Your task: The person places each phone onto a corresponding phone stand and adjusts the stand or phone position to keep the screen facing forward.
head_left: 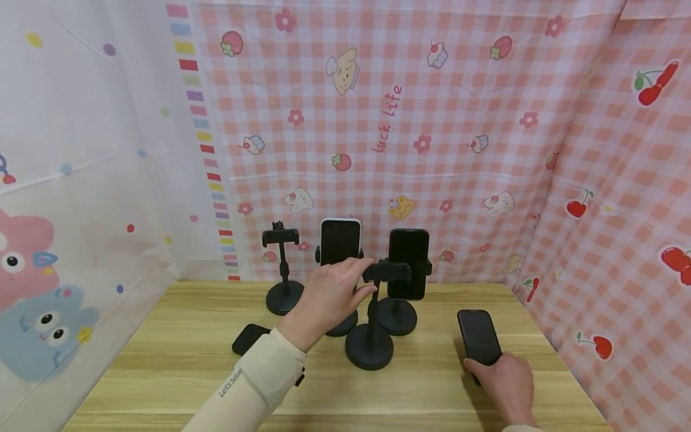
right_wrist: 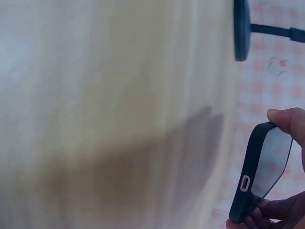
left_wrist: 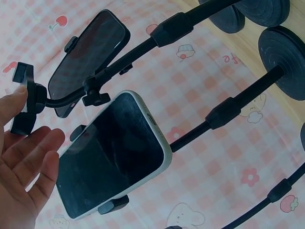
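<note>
"luck life" in red lettering (head_left: 387,119) running up the pink checked cloth (head_left: 464,84), "Lets Slim" in small dark print (head_left: 231,383) on the left sleeve (head_left: 245,399), fragment of red lettering on cloth in left wrist view, too partial to read

Behind the wooden table (head_left: 421,390) hangs a pink checked cloth (head_left: 475,96) with strawberries (head_left: 231,44) and cupcakes (head_left: 438,55). Right of the table is a cherry cloth (head_left: 610,264), and left of the table a white dotted cloth (head_left: 108,240).

Phone (head_left: 415,247) behind front stand (head_left: 369,347)
</note>
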`<state>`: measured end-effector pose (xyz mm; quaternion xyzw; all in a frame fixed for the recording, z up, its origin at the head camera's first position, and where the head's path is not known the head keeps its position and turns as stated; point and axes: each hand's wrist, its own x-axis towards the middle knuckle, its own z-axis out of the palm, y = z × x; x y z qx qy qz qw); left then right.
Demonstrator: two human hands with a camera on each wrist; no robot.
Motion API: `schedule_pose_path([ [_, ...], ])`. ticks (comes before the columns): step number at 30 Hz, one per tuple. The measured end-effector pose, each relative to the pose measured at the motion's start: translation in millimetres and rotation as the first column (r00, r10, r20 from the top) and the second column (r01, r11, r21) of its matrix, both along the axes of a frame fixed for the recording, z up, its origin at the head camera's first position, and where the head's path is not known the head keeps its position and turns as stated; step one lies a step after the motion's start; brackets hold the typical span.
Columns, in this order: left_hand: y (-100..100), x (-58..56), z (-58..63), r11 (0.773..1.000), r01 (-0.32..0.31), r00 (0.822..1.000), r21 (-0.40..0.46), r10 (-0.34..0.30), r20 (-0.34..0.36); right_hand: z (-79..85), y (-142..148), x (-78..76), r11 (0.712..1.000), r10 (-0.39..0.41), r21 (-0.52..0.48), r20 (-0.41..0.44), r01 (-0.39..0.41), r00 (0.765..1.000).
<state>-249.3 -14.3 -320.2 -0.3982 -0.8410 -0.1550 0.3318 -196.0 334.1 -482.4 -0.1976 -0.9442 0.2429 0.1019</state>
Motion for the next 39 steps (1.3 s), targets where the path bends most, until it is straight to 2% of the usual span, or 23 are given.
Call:
schedule_pose_path([
  [8,4,-2.7,-1.0,1.000,-0.003,1.000,-0.018,0.003,-0.010,24.9,-18,-5.8,1.000,-0.004,0.009,-0.101,0.005,0.995],
  [17,7,-2.9,-4.8,1.000,-0.001,1.000,0.017,0.001,-0.029,48.9,-33,-7.9,1.000,-0.027,-0.012,-0.200,0.025,0.979],
  [31,7,-3.1,-6.5,0.999,0.005,1.000,0.037,-0.004,-0.024,83.5,-52,-6.6,0.999,-0.032,0.016,-0.355,0.040,0.934],
  [39,5,-3.0,-9.0,0.999,0.010,0.999,0.045,-0.008,-0.045,103.2,-66,-4.8,0.999,-0.044,-0.040,-0.402,0.031,0.915],
])
